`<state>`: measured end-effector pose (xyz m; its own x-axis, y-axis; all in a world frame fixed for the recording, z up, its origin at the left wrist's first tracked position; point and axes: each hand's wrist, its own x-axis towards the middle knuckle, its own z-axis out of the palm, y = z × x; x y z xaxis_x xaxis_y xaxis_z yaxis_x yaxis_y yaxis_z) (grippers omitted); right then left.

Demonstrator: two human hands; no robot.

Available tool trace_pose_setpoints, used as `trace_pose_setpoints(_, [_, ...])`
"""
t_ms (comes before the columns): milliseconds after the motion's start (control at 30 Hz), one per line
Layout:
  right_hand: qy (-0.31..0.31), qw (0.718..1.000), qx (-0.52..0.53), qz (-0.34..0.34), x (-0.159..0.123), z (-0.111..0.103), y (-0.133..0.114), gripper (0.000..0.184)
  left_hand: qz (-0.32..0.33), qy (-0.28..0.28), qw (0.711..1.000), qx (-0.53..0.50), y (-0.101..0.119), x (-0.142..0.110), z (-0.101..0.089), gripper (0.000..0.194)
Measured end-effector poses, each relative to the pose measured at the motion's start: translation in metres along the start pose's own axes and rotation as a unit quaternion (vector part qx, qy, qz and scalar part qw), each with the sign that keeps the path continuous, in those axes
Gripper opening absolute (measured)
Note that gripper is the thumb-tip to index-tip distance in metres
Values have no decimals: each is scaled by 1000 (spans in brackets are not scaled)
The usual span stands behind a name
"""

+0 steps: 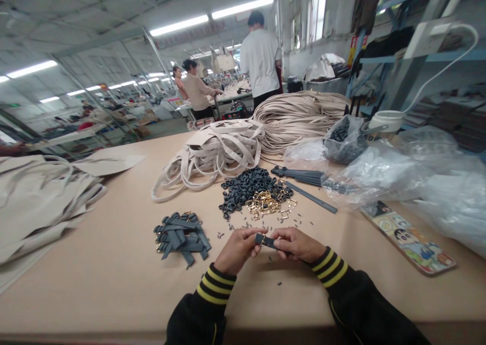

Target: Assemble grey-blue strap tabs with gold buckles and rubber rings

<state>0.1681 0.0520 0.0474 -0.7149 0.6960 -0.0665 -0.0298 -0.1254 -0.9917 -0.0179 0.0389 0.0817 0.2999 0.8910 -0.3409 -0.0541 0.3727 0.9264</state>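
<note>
Between my two hands, just above the table, is a short dark grey strap with a small gold buckle on it. My left hand pinches the buckle end with thumb and fingers. Further along the strap, my right hand grips it, covering its other end. Beyond my hands lie loose gold buckles and a heap of small dark loops. To the left sits a pile of dark straps with gold buckles fitted.
Beige straps and a large strap bundle lie at the back. Fabric pieces cover the left side. On the right are plastic bags, a cartoon-printed board and flat dark strips. Several people stand beyond the table.
</note>
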Motion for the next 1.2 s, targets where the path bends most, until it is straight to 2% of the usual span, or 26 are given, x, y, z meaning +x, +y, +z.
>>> trace_pose_setpoints(100, [28, 999, -1, -25, 1, 3, 1, 20, 2, 31, 999, -39, -14, 4, 13, 25])
trace_pose_setpoints(233, [54, 998, -15, -28, 2, 5, 2, 19, 31, 70, 996, -35, -27, 9, 26, 24])
trace_pose_setpoints(467, [46, 999, 4, -10, 4, 8, 7, 28, 88, 72, 989, 90, -28, 6, 25, 12])
trace_pose_setpoints(533, [81, 997, -14, -6, 6, 9, 9, 27, 109, 71, 984, 120, -26, 3, 24, 8])
trace_pose_setpoints(633, [167, 982, -83, -38, 9, 11, 11, 22, 112, 42, 985, 123, -24, 1, 22, 12])
trace_pose_setpoints(700, [191, 970, -137, -59, 9, 11, 13, 18, 92, 22, 991, 92, -26, 1, 19, 18])
trace_pose_setpoints(800, [172, 969, -170, -56, 9, 13, 14, 14, 58, 34, 998, 14, -32, 1, 15, 23])
trace_pose_setpoints(1000, [96, 993, -72, -21, 7, 13, 12, 9, 2, 46, 984, -170, -40, 2, 14, 24])
trace_pose_setpoints(1100, [84, 996, -37, -12, 6, 12, 10, 14, -4, 37, 979, -198, -40, 1, 15, 25])
trace_pose_setpoints(1200, [101, 994, -42, -7, 7, 13, 10, 21, -3, 29, 979, -200, -42, 0, 18, 26])
